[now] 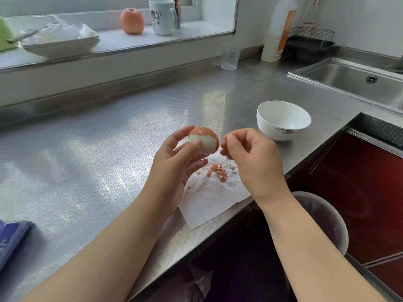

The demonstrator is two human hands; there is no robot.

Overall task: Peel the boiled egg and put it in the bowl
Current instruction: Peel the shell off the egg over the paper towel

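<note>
Far over on the left we see a blue cloth (pixel 12 240) at the edge of the shiny metal counter (pixel 87 153). Up on the window ledge sit a white dish (pixel 58 45) with a crumpled bag in it, a peach-colored apple (pixel 132 21) and a white mug (pixel 163 16). Next comes our left hand (pixel 176 158), held up over the counter. Its thumb and fingers curl around the egg (pixel 204 141) and hold it. The egg is half peeled: the top is brown shell and the bottom is bare white. Our thumb tip presses on the white part. Under the egg, a white paper (pixel 209 197) lies flat on the counter, and little brown shell bits (pixel 218 170) rest on it. Just to the right of the egg is our right hand (pixel 250 155). Its thumb and pointer finger are pinched together close to the egg, and the other fingers are curled in. We cannot tell if a bit of shell is caught in that pinch. Behind our right hand and a bit further right, the white bowl (pixel 283 120) stands on the counter with nothing in it. A clear glass (pixel 230 55) and a tall white bottle (pixel 279 29) stand at the back. On the far right is the sink (pixel 353 83), with a dark red stove top (pixel 359 182) nearer to us.
</note>
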